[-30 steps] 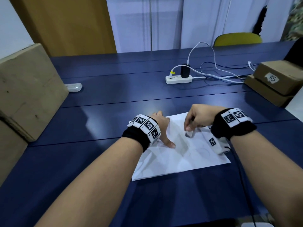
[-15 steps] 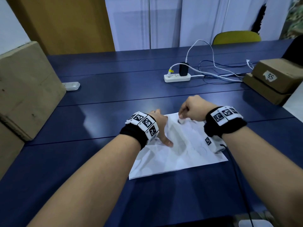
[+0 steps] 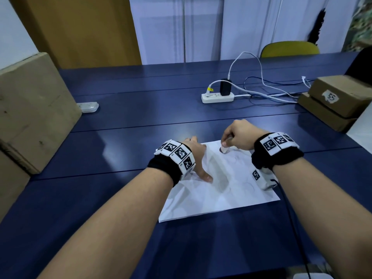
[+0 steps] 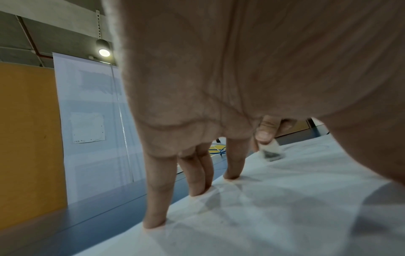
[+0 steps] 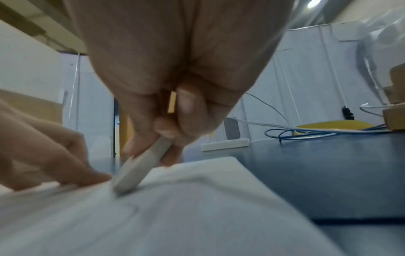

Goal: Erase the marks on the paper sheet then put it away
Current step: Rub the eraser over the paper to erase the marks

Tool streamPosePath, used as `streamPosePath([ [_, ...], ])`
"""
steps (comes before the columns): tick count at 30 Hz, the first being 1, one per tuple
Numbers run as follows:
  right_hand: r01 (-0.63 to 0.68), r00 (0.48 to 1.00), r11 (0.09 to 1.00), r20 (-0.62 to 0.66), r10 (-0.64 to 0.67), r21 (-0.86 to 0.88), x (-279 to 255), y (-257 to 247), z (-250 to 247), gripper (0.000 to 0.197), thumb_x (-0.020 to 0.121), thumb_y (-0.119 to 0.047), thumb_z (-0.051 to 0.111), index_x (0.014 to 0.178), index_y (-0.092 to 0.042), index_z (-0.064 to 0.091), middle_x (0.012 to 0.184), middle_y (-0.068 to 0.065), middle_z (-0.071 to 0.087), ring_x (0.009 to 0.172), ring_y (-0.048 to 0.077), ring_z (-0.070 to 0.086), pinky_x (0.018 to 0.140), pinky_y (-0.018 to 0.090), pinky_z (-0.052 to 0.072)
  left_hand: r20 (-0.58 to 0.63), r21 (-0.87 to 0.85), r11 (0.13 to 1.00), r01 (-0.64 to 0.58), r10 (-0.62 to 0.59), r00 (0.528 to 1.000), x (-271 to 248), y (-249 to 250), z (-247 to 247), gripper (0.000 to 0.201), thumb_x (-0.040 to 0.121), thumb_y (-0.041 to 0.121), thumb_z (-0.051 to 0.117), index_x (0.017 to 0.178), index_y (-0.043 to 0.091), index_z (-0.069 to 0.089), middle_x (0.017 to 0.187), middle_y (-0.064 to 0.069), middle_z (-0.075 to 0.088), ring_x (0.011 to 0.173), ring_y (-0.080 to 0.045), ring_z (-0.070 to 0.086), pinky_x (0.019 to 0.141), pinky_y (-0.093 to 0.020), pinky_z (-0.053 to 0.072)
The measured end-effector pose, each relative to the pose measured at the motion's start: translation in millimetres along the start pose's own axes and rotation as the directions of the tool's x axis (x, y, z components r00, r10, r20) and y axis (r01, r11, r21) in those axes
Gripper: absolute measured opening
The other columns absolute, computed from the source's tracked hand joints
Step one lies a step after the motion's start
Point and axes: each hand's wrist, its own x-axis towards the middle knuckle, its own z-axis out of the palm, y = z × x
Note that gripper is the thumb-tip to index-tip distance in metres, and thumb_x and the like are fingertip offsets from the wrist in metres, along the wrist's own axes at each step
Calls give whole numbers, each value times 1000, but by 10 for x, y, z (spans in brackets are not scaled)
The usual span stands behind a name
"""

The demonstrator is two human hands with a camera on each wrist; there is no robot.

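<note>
A white paper sheet (image 3: 221,198) with faint pencil curves lies on the blue table (image 3: 120,137). My left hand (image 3: 198,158) presses its straight fingers (image 4: 157,199) flat on the sheet's left part (image 4: 285,207). My right hand (image 3: 238,133) pinches a white eraser (image 3: 224,149) and holds its tip on the paper near the far edge. In the right wrist view the eraser (image 5: 140,171) leans on the sheet (image 5: 197,216) just beside my left fingertips (image 5: 92,178). The left wrist view shows the eraser (image 4: 270,152) blurred beyond my fingers.
A white power strip (image 3: 217,97) with a black charger and loose cables (image 3: 271,91) lies beyond the sheet. Stacked cardboard boxes (image 3: 338,99) sit at the right, a big cardboard box (image 3: 34,111) at the left, with a small white object (image 3: 88,107) beside it. A yellow chair (image 3: 289,49) stands behind the table.
My right hand has carried the eraser from the middle of the sheet up to its far edge. The left hand has stayed pressed on the paper.
</note>
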Motion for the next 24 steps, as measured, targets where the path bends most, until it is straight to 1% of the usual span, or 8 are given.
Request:
streamPosePath([
  [4,7,946,999,324,-19,38,-133,0,-16,7,78,-12,78,78,-19,79,54,-12,65,46,4,52,57,20,44,8,2,1000,3,-3,1000,2,13,-6,101,55,76,75,132,16,48,120,-9,41,117,-28,43,80,-42,42],
  [7,24,991,999,133,-21,-28,-40,-4,10,7,79,-17,77,77,-24,78,56,-10,65,45,-1,53,60,20,45,8,1,1000,1,-1,1000,4,19,-17,100,56,75,75,132,16,49,119,-9,42,116,-28,44,81,-42,42],
  [10,7,999,999,-39,-9,-48,46,-4,9,8,84,-20,73,89,-20,79,71,-9,68,60,-3,54,68,18,41,-4,4,1000,-3,3,1000,1,15,-3,99,56,75,75,130,16,49,119,-10,42,115,-29,45,79,-41,42],
  [13,41,989,998,145,-34,-43,-42,13,-16,9,81,-16,75,84,-23,79,58,-16,64,55,-4,55,56,8,38,-16,10,1000,-1,1,1000,-5,16,13,100,55,76,75,131,17,49,119,-9,43,115,-28,45,72,-39,39],
  [16,75,949,997,308,-62,-29,-130,-5,-20,8,78,-15,78,80,-23,79,55,-16,65,48,-1,53,54,16,42,-3,14,1000,2,-2,1000,-8,22,-4,98,56,76,74,130,17,50,118,-9,43,115,-28,44,71,-38,37],
  [21,15,999,999,-28,-17,-49,42,-9,21,6,83,-20,75,87,-21,79,62,-16,61,63,3,57,69,22,48,-6,5,1000,-2,2,1000,0,26,-4,97,56,75,75,129,16,50,118,-9,42,114,-28,45,73,-38,38],
  [22,10,998,999,-57,-12,-44,56,-1,21,7,84,-20,74,88,-21,79,65,-16,62,69,7,60,70,22,45,-5,6,1000,1,-1,1000,-6,26,-6,98,57,74,75,131,16,49,119,-9,42,116,-28,45,73,-38,38],
  [24,32,999,999,34,-31,-36,10,17,-1,8,81,-17,75,85,-23,80,64,-14,65,69,6,61,65,17,42,-1,9,1000,5,-5,1000,-9,33,-8,99,57,74,75,133,16,48,121,-10,42,118,-28,44,73,-38,37],
])
